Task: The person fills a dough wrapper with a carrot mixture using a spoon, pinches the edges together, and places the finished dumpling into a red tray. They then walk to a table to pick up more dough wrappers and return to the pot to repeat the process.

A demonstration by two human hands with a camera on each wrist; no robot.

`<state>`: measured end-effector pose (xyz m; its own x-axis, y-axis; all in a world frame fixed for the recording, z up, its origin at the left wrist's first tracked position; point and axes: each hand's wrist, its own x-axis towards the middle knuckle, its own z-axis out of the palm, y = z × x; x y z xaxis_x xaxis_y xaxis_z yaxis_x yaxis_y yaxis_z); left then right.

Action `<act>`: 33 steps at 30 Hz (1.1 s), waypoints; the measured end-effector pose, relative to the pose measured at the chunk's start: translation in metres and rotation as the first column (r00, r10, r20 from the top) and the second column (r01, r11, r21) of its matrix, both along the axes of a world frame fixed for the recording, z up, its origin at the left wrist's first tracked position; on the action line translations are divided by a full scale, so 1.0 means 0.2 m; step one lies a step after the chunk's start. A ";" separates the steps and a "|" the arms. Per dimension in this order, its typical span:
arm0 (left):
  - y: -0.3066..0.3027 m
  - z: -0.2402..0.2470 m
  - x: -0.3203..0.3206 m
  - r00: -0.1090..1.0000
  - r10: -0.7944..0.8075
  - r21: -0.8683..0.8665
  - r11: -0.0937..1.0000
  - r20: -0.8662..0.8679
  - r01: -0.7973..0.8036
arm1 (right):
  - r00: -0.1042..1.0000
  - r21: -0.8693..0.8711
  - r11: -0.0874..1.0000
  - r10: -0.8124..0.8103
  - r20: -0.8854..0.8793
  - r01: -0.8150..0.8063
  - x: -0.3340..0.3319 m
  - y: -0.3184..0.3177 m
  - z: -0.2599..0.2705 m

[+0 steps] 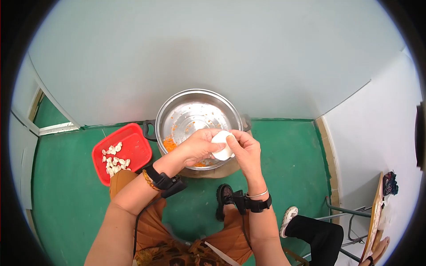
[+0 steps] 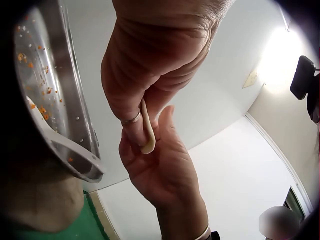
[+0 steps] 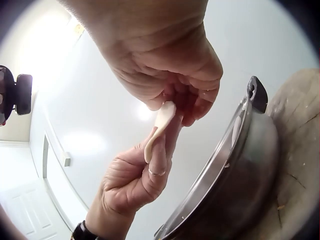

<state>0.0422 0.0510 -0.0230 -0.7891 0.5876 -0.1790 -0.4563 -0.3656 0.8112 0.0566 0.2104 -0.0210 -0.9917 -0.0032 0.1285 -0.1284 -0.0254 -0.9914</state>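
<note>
A round white dumpling wrapper [image 1: 223,146] is held up between both hands over the near side of the metal pot [image 1: 195,92]. My left hand [image 1: 199,146] pinches it from the left, thumb lying across its face. From the other side, my right hand [image 1: 246,153] pinches its edge between thumb and fingers. Seen edge-on in the left wrist view, the wrapper [image 2: 148,136] looks thin and slightly bent. Orange shredded filling [image 1: 169,144] lies at the pot's left, with bits scattered on its bottom. A white spoon [image 2: 75,150] leans inside the pot in the left wrist view.
A red tray [image 1: 138,144] with several folded dumplings [image 1: 116,165] stands on the green floor left of the pot. The pot rests on a round wooden stand [image 1: 213,172] against a pale wall. Another person's leg [image 1: 317,235] and a metal-framed table [image 1: 375,213] are at the right.
</note>
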 end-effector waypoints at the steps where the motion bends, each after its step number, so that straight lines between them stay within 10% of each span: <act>1: 0.00 0.00 -0.01 1.000 -0.015 -0.010 1.000 -0.018 0.015 | 1.000 0.020 1.000 -0.001 -0.005 0.001 -0.01 0.00 0.00; 33: -0.08 -0.02 -0.06 0.995 0.086 -0.030 0.996 0.046 -0.084 | 0.996 0.158 0.987 -0.004 -0.085 0.017 -0.07 -0.01 -0.03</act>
<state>0.0306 0.0357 -0.0275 -0.8263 0.5131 -0.2323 -0.4624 -0.3823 0.8000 0.0422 0.2081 -0.0264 -0.9774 -0.0200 0.2107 -0.2114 0.1332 -0.9683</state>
